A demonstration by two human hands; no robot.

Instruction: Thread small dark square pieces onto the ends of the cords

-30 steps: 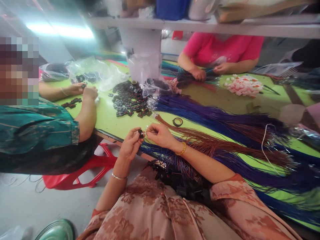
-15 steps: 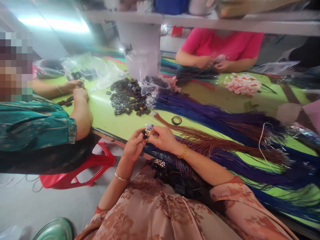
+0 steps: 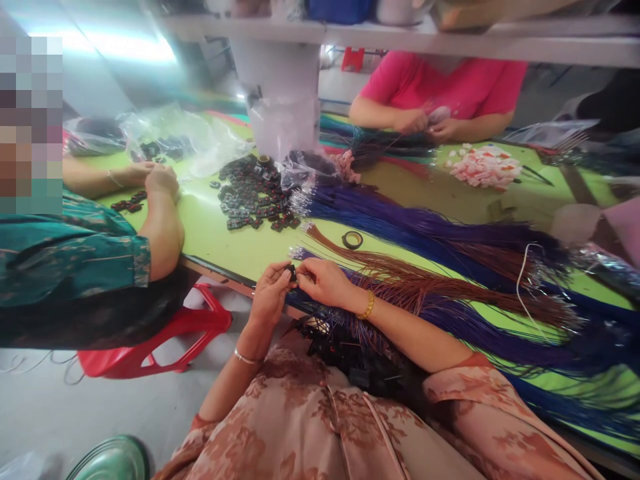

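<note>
My left hand (image 3: 270, 292) pinches a small black plastic connector housing (image 3: 291, 272) between thumb and fingers, just over the table's near edge. Close against its right side is my right hand (image 3: 327, 281), thumb and forefinger pressed together on a thin wire that the fingers mostly cover. Behind the hands lie the silvery tips of a purple wire bundle (image 3: 425, 327), which runs off to the right. Brown wires (image 3: 385, 261) are spread beside it. Below my hands, more black housings with wires (image 3: 360, 367) gather at my lap.
A heap of black connectors (image 3: 250, 197) sits on the green table (image 3: 200, 213), near a tape roll (image 3: 353, 240). Blue-purple wires (image 3: 390, 217) stretch rightward. Co-workers sit at left, by a red stool (image 3: 200, 327), and across, by pink-white pieces (image 3: 485, 167). A shelf (image 3: 450, 47) hangs overhead.
My right fingers have moved in against the black connector housing, closing the small gap where a thin pale tip showed. Both hands have dipped slightly. The left co-worker's hands have shifted a little.
</note>
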